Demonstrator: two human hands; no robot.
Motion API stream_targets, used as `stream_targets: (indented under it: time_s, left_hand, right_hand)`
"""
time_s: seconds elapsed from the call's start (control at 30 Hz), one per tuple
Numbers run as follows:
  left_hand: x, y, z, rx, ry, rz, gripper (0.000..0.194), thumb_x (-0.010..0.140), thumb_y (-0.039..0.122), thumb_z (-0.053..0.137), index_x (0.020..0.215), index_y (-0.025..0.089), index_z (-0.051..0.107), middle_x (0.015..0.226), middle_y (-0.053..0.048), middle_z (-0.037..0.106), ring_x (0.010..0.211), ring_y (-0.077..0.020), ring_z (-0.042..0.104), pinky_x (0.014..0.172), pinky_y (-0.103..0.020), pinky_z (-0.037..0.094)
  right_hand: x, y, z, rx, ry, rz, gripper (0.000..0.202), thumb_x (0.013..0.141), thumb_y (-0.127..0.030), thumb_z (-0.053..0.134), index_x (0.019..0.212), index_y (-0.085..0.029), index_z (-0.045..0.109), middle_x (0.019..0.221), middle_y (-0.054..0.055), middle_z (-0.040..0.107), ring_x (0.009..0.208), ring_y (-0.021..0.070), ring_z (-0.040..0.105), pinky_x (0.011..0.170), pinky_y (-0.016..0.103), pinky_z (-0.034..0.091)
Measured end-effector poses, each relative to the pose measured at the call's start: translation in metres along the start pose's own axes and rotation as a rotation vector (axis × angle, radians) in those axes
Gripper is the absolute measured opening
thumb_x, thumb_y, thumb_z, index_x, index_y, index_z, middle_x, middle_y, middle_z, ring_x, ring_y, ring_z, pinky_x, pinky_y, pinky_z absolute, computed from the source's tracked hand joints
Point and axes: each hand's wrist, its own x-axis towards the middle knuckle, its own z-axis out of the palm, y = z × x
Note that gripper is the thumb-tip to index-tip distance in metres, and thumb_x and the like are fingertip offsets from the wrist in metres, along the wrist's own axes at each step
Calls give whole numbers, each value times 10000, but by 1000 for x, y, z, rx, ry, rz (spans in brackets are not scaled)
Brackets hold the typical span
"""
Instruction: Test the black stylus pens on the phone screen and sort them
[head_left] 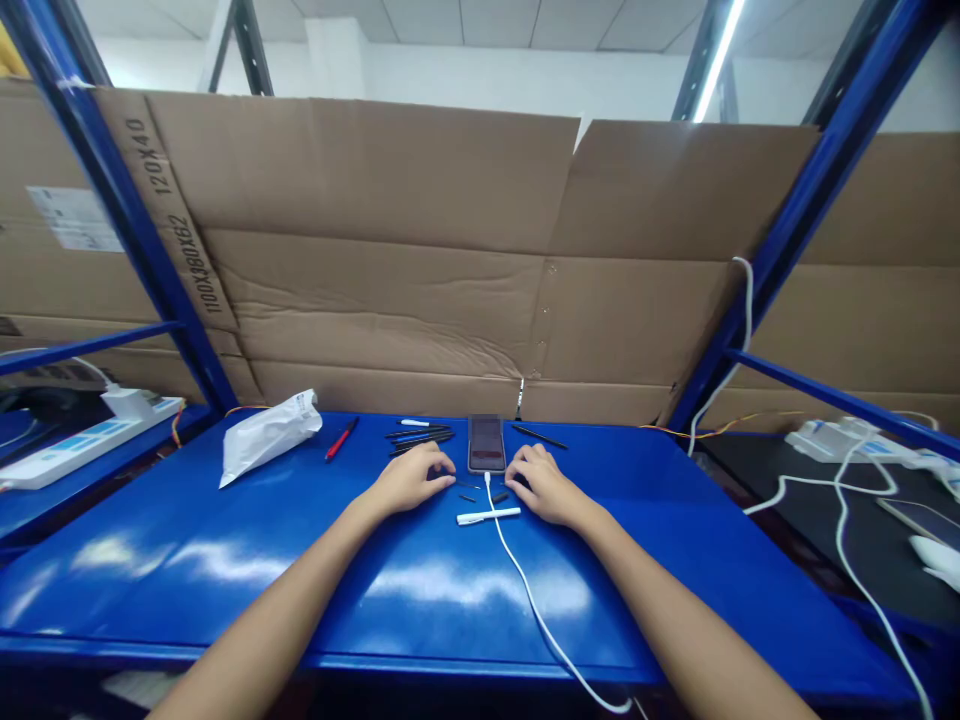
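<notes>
Over the blue tabletop, my left hand [415, 477] is curled with thumb and forefinger close together. A thin piece with a light tip [471, 486] lies right at those fingertips; whether it is gripped cannot be made out. My right hand [544, 483] is also curled, its fingertips beside a short dark piece [500, 497]; anything inside is hidden. Between the hands lie another small dark piece [467, 498] and a white pen [469, 519] with a clip. Behind them, a phone [486, 445] stands with a white cable [517, 570] running from its lower edge across the pen.
Several dark pens [420, 437] lie behind my left hand, and one black pen [540, 436] behind my right. A red pen [342, 440] and a white plastic bag [270, 436] are further left. Cardboard [390, 300] closes the back; blue posts [810, 200] flank the table. Power strips sit at both sides.
</notes>
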Motion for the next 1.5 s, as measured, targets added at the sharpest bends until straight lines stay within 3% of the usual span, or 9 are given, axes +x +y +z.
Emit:
stream_targets:
  time_s: [0.1, 0.27, 0.5, 1.33, 1.5]
  left_hand:
    - [-1, -5, 1, -16, -45, 22, 252, 962, 437, 600, 964, 225, 737, 1036, -68, 644, 976, -236, 618, 889, -330, 480]
    - [-3, 1, 1, 28, -79, 63, 265, 1020, 370, 497, 953, 202, 690, 1038, -80, 623, 1008, -244, 590, 907, -348, 472]
    - [-2, 11, 1, 26, -10, 92, 246, 1046, 370, 464, 983, 205, 636, 1066, -69, 624, 1018, -228, 587, 923, -334, 462]
    - [-2, 27, 3, 13, -41, 82, 228, 1046, 349, 479, 988, 194, 635, 1040, -69, 629, 987, -225, 588, 884, -329, 458]
    - [-2, 33, 6, -28, -46, 102, 259, 1050, 380, 470, 985, 196, 640, 1027, -66, 632, 978, -221, 590, 884, -328, 461]
  right_hand:
    - [0, -3, -2, 20, 6, -1, 105, 993, -213, 572, 943, -198, 663, 1031, 89, 627, 990, 246, 526, 899, 399, 447]
    - [1, -10, -9, 132, 24, 21, 116, 1004, -175, 523, 951, -201, 623, 960, 70, 681, 934, 233, 566, 833, 359, 468]
    - [2, -18, -11, 210, 75, -24, 99, 947, -134, 581, 960, -208, 645, 957, 55, 697, 924, 220, 585, 853, 358, 480]
    - [1, -29, -9, 248, 79, -54, 91, 952, -149, 596, 1002, -208, 644, 978, 60, 692, 957, 218, 597, 871, 348, 489]
    - [2, -34, -3, 255, 55, -102, 134, 965, -166, 595, 1081, -210, 643, 1034, 68, 700, 987, 221, 592, 888, 351, 492]
